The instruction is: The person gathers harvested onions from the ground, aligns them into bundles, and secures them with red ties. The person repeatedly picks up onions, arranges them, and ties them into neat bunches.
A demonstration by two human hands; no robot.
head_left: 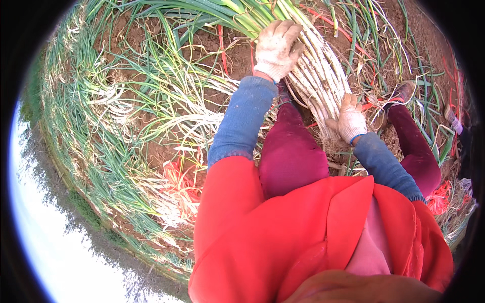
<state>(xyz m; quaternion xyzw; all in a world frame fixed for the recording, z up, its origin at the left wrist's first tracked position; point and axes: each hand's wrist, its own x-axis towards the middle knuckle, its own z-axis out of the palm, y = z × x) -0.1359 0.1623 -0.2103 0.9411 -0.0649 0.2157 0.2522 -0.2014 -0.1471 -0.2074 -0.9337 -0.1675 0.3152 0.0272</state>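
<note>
A thick bunch of long green onions (322,75) lies slantwise between my legs. Its white stalks are streaked with soil, and the green leaves run up to the top of the view. My left hand (278,49), in a soiled pale work glove, grips the bunch where the white turns green. Lower down, my gloved right hand (349,118) holds the white stalks near the root end, with the thumb at their near side. The stringy roots (329,140) hang just beside that hand. The undersides of both hands' grips are hidden.
Loose green onions (193,121) cover the soil to the left. Red plastic ties lie in a heap (180,185) at the left and another pile (439,197) at the right. A red strip (341,30) crosses the ground. Another person's leg (465,151) shows at the right edge.
</note>
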